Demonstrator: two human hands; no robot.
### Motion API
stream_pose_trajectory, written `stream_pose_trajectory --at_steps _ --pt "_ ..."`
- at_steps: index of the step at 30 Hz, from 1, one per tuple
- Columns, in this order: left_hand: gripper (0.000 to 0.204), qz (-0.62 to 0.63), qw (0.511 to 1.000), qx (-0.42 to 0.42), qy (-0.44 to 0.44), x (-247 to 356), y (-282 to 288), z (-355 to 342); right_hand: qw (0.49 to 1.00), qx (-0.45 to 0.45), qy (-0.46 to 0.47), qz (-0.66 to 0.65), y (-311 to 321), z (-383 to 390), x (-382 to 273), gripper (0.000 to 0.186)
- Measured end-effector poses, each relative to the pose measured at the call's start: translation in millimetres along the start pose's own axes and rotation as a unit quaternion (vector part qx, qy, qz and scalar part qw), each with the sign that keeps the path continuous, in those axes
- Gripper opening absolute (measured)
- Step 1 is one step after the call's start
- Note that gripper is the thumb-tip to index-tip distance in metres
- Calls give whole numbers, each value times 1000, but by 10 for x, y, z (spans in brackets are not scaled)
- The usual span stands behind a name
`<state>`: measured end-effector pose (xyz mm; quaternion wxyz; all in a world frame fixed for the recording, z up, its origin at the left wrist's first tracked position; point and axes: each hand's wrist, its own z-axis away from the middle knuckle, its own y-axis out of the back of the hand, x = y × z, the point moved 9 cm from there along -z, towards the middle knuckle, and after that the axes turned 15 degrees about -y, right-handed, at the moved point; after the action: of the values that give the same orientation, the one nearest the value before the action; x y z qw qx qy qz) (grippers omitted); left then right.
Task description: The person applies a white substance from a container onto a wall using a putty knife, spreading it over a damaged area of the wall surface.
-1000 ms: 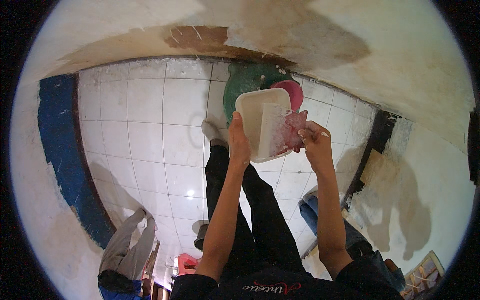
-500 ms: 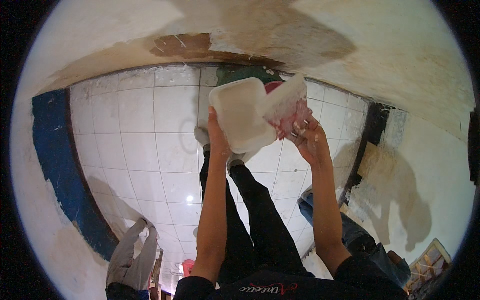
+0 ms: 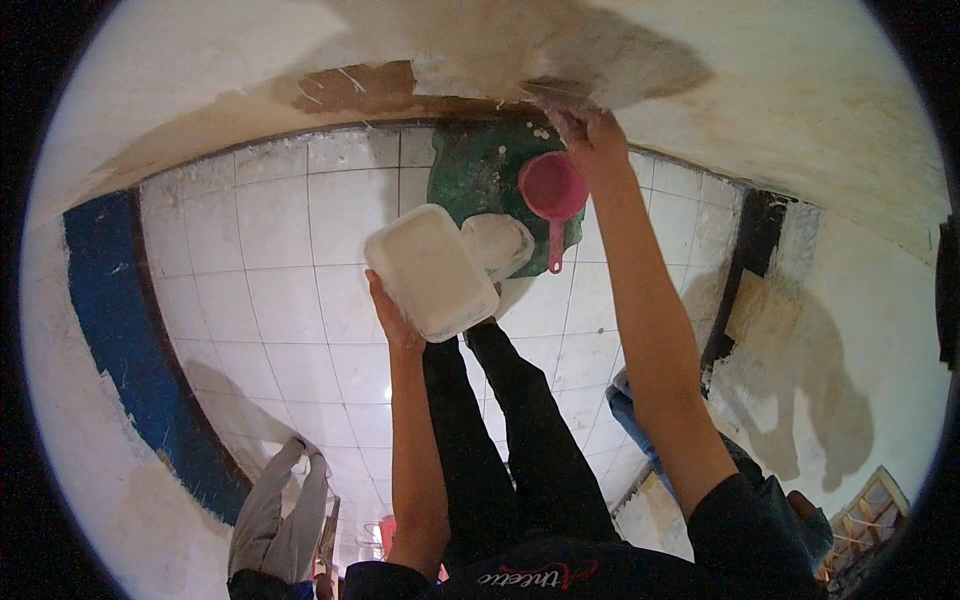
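My left hand (image 3: 391,322) holds a white rectangular tray (image 3: 430,270) from below, tilted, at chest height over the tiled floor. My right hand (image 3: 592,135) is stretched up to the pale plastered wall (image 3: 700,60) and presses a thin flat scraper (image 3: 553,93) against it; only the scraper's edge shows. Below the tray my dark trouser legs (image 3: 520,430) stand on the tiles.
A green basin (image 3: 470,175) lies on the white tiled floor (image 3: 290,290) by the wall, with a pink scoop (image 3: 553,190) and a white tub (image 3: 500,245) at it. A bare brown patch (image 3: 355,88) shows in the wall. Another person's grey-trousered legs (image 3: 280,510) stand at lower left.
My right hand left the tray and rose to the wall with the scraper. The tray dropped lower and to the left in my left hand.
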<state>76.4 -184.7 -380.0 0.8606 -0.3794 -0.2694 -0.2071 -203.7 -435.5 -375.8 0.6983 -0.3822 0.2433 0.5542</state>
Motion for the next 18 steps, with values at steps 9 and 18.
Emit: stream_pose_trajectory --at_steps 9,18 --pt "71 -6 999 35 -6 -3 166 189 989 42 53 129 -58 307 -831 36" --pt "69 -21 997 70 -7 98 397 348 979 98 56 172 266 164 584 33"
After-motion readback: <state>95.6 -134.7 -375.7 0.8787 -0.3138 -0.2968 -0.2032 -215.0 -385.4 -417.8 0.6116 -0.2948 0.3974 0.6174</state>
